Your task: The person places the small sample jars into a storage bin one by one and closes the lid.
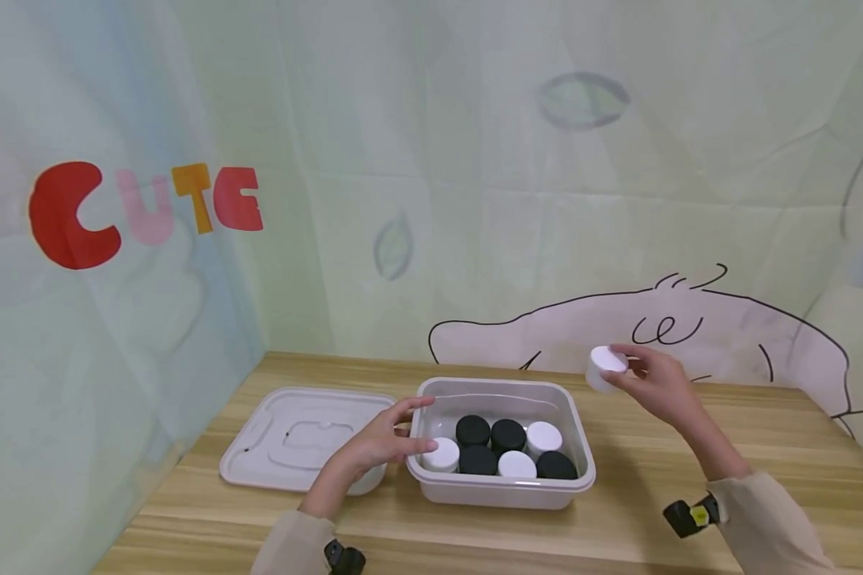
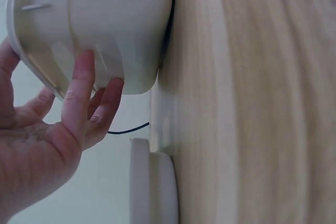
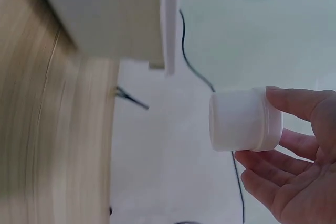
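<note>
A small white jar [image 1: 601,369] is pinched between the thumb and fingers of my right hand [image 1: 654,385], raised to the right of a whitish plastic box [image 1: 499,491]. The right wrist view shows the jar [image 3: 239,120] sideways, gripped around its lid end. My left hand [image 1: 383,438] grips the box's left side, with the thumb over the rim and other fingers against the outer wall, as the left wrist view shows. Inside the box stand several round jars, some with black lids [image 1: 472,431] and some with white lids [image 1: 544,438].
A pale plastic lid [image 1: 309,435] lies on the wooden table [image 1: 662,511] to the left of the box, partly behind my left hand. Behind the table hangs a printed cloth [image 1: 475,200], which also covers the left side.
</note>
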`<state>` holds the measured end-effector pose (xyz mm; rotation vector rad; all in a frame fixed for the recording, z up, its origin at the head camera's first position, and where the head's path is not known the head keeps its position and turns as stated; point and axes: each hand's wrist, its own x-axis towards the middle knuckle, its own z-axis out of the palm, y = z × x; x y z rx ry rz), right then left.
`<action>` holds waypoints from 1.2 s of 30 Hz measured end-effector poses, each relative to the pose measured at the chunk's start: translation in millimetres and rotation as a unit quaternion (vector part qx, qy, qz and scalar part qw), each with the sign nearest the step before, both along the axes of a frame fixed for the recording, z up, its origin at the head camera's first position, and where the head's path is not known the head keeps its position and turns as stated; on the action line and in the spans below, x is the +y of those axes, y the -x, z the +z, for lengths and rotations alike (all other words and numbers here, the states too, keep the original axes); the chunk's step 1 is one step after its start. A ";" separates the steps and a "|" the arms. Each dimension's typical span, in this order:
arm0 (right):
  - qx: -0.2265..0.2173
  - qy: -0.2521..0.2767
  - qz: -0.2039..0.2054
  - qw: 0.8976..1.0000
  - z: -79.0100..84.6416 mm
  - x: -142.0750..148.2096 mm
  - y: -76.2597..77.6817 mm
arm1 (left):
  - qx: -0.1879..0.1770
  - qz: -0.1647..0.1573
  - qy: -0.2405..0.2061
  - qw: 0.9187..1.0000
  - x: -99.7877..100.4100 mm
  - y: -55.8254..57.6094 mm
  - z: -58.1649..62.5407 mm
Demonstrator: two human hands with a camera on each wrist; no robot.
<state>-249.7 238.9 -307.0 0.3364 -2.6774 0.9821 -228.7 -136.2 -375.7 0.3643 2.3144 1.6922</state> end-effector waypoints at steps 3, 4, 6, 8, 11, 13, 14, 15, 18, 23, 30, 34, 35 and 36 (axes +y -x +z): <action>0.006 0.004 0.022 1.000 2.3 -14.5 -4.8 | 0.000 0.002 0.003 1.000 0.0 -0.5 0.2; 0.011 0.006 0.030 0.999 2.1 -19.7 -5.8 | 0.000 0.003 0.005 1.000 -0.1 -0.7 0.2; 0.018 0.007 0.043 0.999 1.1 -30.9 -7.4 | -0.001 0.006 0.009 1.000 -0.3 -1.3 0.7; 0.017 0.015 0.055 0.998 -0.6 -42.5 -8.4 | -0.001 0.008 0.010 1.000 -0.4 -1.6 1.1; 0.012 0.022 0.068 0.997 -4.2 -59.7 -8.3 | -0.003 0.011 0.013 1.000 -0.2 -1.8 1.7; 0.007 0.030 0.078 0.997 -6.8 -70.4 -8.0 | -0.003 0.011 0.012 1.000 0.2 -1.6 1.7; 0.005 0.033 0.082 0.996 -8.2 -75.7 -7.8 | -0.003 0.011 0.012 1.000 0.3 -1.5 1.7; 0.004 0.035 0.085 0.996 -9.7 -80.8 -7.7 | -0.003 0.011 0.011 1.000 0.4 -1.6 1.7; -0.005 0.047 0.097 0.994 -13.0 -96.3 -8.1 | -0.004 0.009 0.011 1.000 0.6 -1.2 1.6; -0.023 0.070 0.112 0.991 -17.6 -121.6 -8.2 | -0.004 0.014 0.015 1.000 0.9 -0.6 2.2; -0.037 0.087 0.137 0.986 -24.8 -153.7 -7.5 | -0.008 0.013 0.015 1.000 0.9 -1.7 3.9; -0.033 0.071 0.152 0.985 -32.4 -167.7 -4.3 | -0.013 0.014 0.018 1.000 0.8 -2.1 4.2; -0.034 0.066 0.155 0.985 -34.5 -170.7 -3.3 | -0.015 0.015 0.018 1.000 0.9 -2.1 4.3; -0.033 0.060 0.155 0.985 -36.3 -173.6 -2.5 | -0.017 0.017 0.018 1.000 1.1 -2.2 4.3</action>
